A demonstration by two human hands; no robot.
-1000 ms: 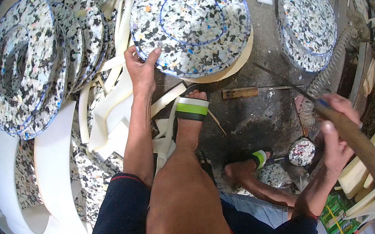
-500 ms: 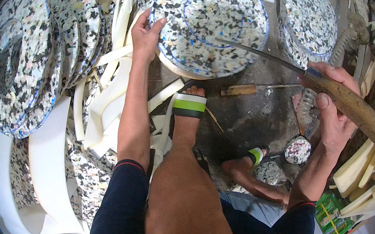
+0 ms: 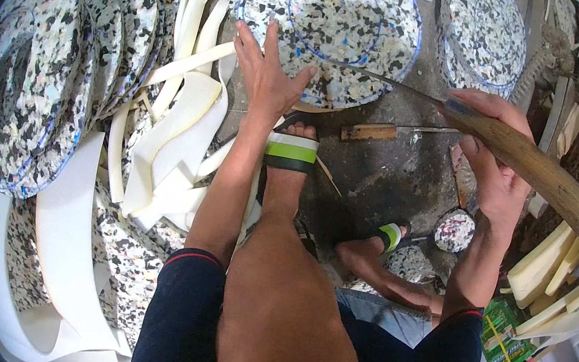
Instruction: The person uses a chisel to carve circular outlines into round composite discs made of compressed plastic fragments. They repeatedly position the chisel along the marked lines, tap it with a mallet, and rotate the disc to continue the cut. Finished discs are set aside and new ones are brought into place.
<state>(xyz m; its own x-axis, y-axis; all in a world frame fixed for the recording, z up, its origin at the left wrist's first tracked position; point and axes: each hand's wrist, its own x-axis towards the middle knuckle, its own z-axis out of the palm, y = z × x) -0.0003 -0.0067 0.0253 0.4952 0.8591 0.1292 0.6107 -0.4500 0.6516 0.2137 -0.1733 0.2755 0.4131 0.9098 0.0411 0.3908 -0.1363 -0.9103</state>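
My right hand [image 3: 497, 171] is closed round the thick wooden handle of a long knife [image 3: 543, 165]. Its thin dark blade points left, with the tip over a round speckled foam disc [image 3: 396, 17]. Blue circles are drawn on the disc, one inside the other. At the disc's lower left edge is my left hand [image 3: 268, 80], fingers spread and nothing in them. Whether its fingertips touch the foam I cannot tell.
A second wooden-handled knife [image 3: 368, 132] lies on the dark floor, near my sandalled foot [image 3: 293, 148]. Other foam discs [image 3: 479, 37] lie right, with a leaning stack [image 3: 34, 83] left. White foam strips [image 3: 169, 133] are heaped beside my left arm; a green packet [image 3: 506, 337] lies lower right.
My left hand has let go of the disc's left edge and moved down and to the right, spreading its fingers. The right hand has shifted slightly left with the knife.
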